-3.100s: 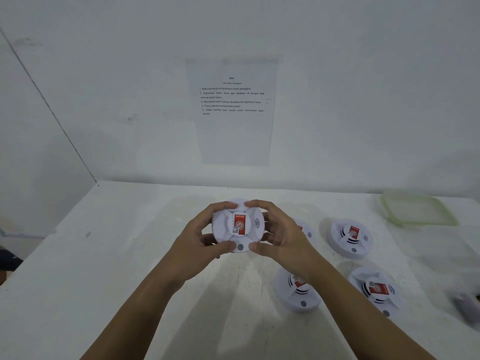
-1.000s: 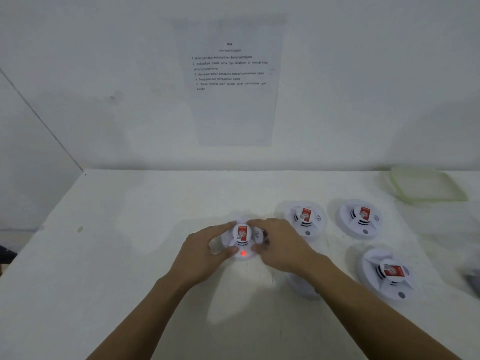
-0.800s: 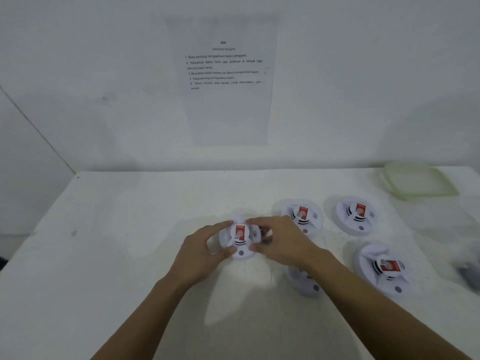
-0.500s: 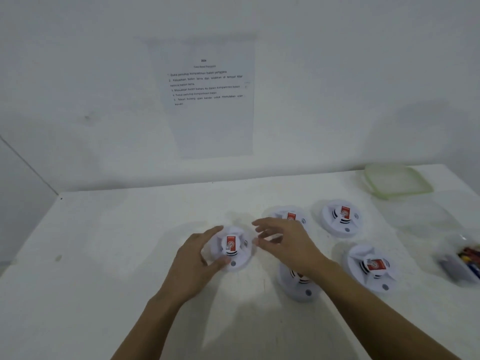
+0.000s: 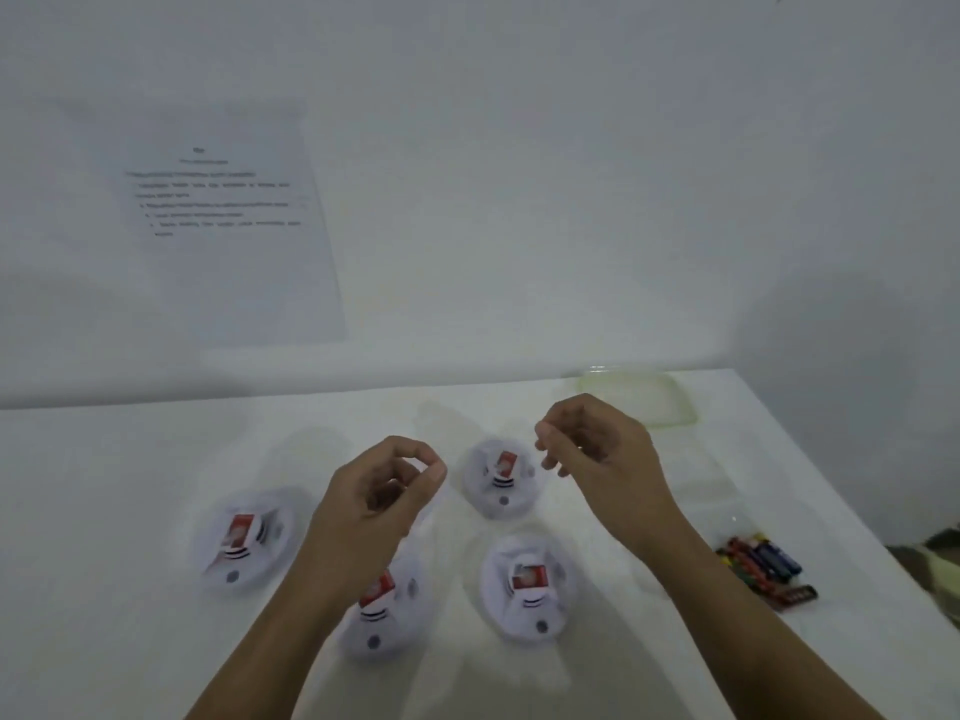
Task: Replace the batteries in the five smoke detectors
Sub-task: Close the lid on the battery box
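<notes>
Left hand (image 5: 376,491): raised over the white table (image 5: 130,511), fingers curled loosely inward, thumb close to the fingertips, holding nothing.
Right hand (image 5: 602,449): raised above the far part of the table, fingers half curled and relaxed, also holding nothing.
Smoke detectors: four show, all white discs with red labels, lying on the table apart from both hands.
Left detector (image 5: 244,537): by itself, left of the left wrist.
Near middle detector (image 5: 382,610): partly covered by the left forearm.
Near right detector (image 5: 527,589): between the two forearms.
Far detector (image 5: 501,478): between the two hands.
Fifth detector: cannot tell where it is.
Batteries (image 5: 758,566): a loose pile near the table's right edge.
Green lid (image 5: 639,400): flat at the far right, behind the right hand.
Instruction sheet (image 5: 223,220): on the wall, far left, text blurred.
</notes>
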The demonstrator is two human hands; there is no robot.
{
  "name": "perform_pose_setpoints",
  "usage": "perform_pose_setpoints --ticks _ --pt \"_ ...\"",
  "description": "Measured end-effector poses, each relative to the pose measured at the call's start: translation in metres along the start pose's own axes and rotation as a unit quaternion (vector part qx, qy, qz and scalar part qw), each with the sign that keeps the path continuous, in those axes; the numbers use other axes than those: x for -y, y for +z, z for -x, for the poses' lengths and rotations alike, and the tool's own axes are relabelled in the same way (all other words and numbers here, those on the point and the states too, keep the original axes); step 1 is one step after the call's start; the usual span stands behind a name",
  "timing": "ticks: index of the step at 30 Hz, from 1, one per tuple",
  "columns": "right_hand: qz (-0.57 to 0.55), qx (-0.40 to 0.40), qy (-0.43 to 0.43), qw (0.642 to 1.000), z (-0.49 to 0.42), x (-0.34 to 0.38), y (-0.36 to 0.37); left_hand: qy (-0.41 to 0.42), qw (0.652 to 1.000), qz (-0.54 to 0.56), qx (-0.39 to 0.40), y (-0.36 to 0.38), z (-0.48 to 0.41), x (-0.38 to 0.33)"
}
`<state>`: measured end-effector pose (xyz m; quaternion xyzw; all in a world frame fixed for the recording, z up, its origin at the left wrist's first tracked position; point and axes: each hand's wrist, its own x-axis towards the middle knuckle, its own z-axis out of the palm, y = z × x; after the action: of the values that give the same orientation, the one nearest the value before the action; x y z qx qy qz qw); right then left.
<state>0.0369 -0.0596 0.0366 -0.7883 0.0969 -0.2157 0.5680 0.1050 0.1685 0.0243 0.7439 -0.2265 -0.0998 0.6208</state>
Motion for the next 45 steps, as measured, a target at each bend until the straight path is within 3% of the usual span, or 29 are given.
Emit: perform_pose_setpoints --ticks 8,16,20,30,35,40,45 --pt "0.089 -0.03 0.005 0.996 -0.007 -0.038 -0.143 -0.042 0.999 -0.012 -0.013 0.133 -0.018 -0.018" --pt "0.172 -0.046 0.027 0.984 -0.052 -0.09 -0.213 -0.119 0.991 -0.055 -0.012 0.202 -0.073 -0.014" --pt "0.217 -0.035 0.074 0.973 -0.097 -0.117 -0.224 -0.142 0.982 -0.126 -0.022 0.217 -0.125 0.006" --pt "0.276 0.084 0.266 0.92 -0.164 -0.168 -0.22 -0.176 0.946 -0.27 -0.025 0.236 -0.194 0.044" --pt "0.258 0.058 0.271 0.925 -0.164 -0.175 -0.214 -0.183 0.946 -0.266 -0.037 0.234 -0.201 0.045" --pt "0.3 0.051 0.225 0.926 -0.155 -0.173 -0.211 -0.151 0.915 -0.374 -0.011 0.231 -0.196 0.038" --pt "0.318 0.028 0.184 0.93 -0.153 -0.168 -0.208 -0.111 0.91 -0.398 -0.027 0.233 -0.196 0.033"
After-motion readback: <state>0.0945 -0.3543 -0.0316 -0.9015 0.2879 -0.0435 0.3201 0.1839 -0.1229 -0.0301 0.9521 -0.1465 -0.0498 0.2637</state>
